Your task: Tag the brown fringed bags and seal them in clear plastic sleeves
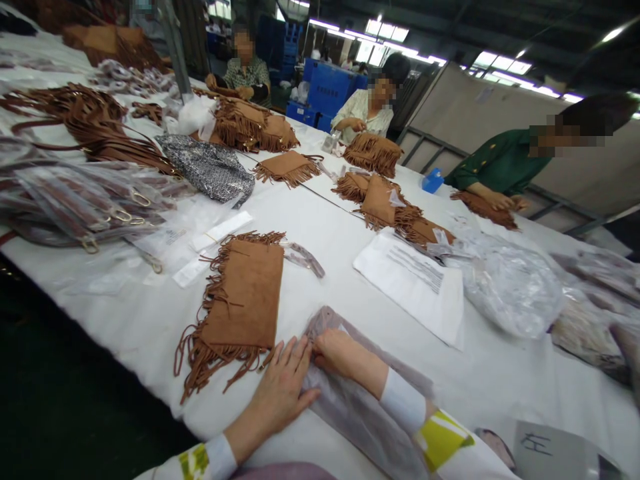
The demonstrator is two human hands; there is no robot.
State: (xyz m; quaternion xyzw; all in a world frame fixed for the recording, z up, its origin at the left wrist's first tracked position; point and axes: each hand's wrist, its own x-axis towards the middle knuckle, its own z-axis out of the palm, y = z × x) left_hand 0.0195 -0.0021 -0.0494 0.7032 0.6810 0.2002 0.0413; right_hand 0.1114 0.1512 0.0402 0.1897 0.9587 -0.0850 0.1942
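Note:
My left hand (pixel 283 387) lies flat with its fingers stretched out, by the edge of a greyish see-through plastic bag (pixel 370 427). Its fingertips are close to the lower corner of a brown fringed suede pouch (pixel 247 290). My right hand (pixel 337 353) rests on the plastic bag with curled fingers, gripping the plastic near its upper end; the fingertips are partly hidden. A brownish item shows dimly through the film. Beside the pouch lies a small strip in clear plastic (pixel 305 257).
Plastic-wrapped straps (pixel 85 200) and a black-and-white patterned bag (pixel 207 167) lie at left. A printed white sheet (pixel 410 283) and crumpled clear plastic (pixel 510 280) are at right. More brown fringed pouches (pixel 380 200) lie farther back, where several people handle pieces across the table.

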